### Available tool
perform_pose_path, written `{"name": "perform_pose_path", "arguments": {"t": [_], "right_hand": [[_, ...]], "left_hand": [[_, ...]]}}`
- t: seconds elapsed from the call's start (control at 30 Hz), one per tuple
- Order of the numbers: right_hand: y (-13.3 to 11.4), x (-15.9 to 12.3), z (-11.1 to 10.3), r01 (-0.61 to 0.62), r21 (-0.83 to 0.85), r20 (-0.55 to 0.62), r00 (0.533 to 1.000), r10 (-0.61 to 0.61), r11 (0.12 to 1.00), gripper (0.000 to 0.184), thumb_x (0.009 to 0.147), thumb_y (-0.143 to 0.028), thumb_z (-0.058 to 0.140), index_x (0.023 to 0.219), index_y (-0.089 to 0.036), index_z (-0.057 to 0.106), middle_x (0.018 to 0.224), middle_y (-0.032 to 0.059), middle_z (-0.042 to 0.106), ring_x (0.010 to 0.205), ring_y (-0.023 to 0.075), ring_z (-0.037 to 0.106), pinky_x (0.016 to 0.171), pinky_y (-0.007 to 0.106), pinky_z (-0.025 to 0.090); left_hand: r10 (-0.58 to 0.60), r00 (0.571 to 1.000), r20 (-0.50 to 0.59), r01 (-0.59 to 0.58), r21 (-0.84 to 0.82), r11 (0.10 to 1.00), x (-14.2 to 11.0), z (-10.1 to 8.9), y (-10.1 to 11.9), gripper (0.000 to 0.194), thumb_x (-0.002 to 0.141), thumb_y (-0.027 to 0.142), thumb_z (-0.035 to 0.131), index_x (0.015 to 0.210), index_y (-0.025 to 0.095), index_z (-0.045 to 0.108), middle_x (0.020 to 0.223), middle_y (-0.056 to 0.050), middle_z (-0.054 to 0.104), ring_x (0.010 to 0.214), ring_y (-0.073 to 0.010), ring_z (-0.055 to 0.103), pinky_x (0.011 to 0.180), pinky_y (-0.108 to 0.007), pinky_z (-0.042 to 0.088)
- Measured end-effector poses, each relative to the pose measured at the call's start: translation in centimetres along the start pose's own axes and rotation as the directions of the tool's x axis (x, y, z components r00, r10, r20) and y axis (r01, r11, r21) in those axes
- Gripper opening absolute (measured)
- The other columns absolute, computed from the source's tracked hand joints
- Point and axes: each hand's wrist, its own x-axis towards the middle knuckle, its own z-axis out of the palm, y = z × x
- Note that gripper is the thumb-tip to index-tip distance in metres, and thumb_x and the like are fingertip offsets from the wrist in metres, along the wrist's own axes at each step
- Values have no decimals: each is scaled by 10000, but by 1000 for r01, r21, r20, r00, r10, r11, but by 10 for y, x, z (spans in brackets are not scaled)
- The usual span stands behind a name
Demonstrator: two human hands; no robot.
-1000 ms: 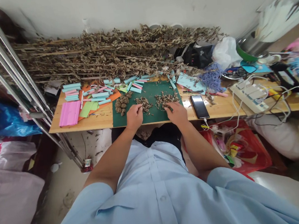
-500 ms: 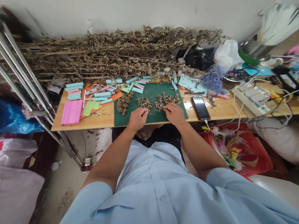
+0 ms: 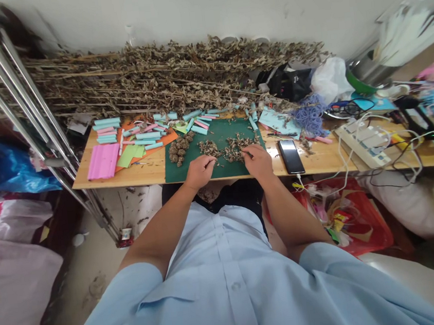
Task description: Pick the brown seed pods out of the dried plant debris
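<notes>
Over the front of a green cutting mat [image 3: 221, 171], my left hand [image 3: 201, 171] is closed in a pinch at the near edge of a small heap of dried leaves [image 3: 208, 149]. Whatever its fingertips hold is too small to make out. My right hand [image 3: 258, 162] is also pinched, beside a larger heap of dried leaves [image 3: 234, 146]; a bit of dried leaf may be between its fingers, but I cannot make it out. Brown rolled leaf balls [image 3: 180, 148] lie clustered at the mat's left side.
Long dried plant stalks [image 3: 146, 82] lie along the wall behind. Blue and pink paper rolls [image 3: 148, 136] and pink paper [image 3: 103, 161] are at left. A phone [image 3: 291, 157], purple string [image 3: 310, 115] and a power strip [image 3: 364, 142] sit at right. Metal crutches [image 3: 28, 99] lean at left.
My right hand has shifted slightly to the right and back from the larger heap. My left hand stays nearly where it was.
</notes>
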Motion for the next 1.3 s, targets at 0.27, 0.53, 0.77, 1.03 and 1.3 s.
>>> {"name": "perform_pose_path", "arguments": {"t": [0.27,0.53,0.77,1.03,1.3], "right_hand": [[-1,10,20,100,-137,101,991,-86,986,369,870,-221,612,1221,-205,726,1019,87,774,996,296,662,955,465,514],[2,7,24,-57,46,-44,997,59,997,386,891,-267,570,1249,-200,700,998,76,769,911,257,674,907,438,547],[-2,7,24,151,153,-110,985,-135,977,400,972,-322,519,1340,-203,623,1029,91,745,915,244,677,926,448,561],[-30,8,26,514,109,58,851,-521,851,478,1011,-240,457,1487,-196,475,1073,110,737,1015,269,661,943,459,554],[-32,1,25,573,26,144,809,-570,819,471,1015,-231,422,1479,-189,491,1118,135,734,1032,284,656,933,473,553]], "left_hand": [[23,1000,-21,-23,4,1000,-1,2,-1,182,966,228,570,1007,204,745,974,-50,757,950,-172,700,894,-303,543],[30,999,-13,-30,7,1000,-1,0,0,179,968,221,570,1003,201,745,957,-48,755,939,-170,696,887,-306,540],[21,1000,10,-21,7,1000,0,1,2,213,966,248,587,1103,188,739,1040,-70,764,1001,-186,703,949,-329,548],[7,994,106,-14,66,998,3,5,2,410,973,217,560,1379,186,612,1308,-112,699,1158,-221,681,1045,-356,526],[5,986,166,-41,216,976,4,8,-1,231,1013,264,494,1055,182,706,1040,-93,729,1026,-210,677,923,-319,531]]}}
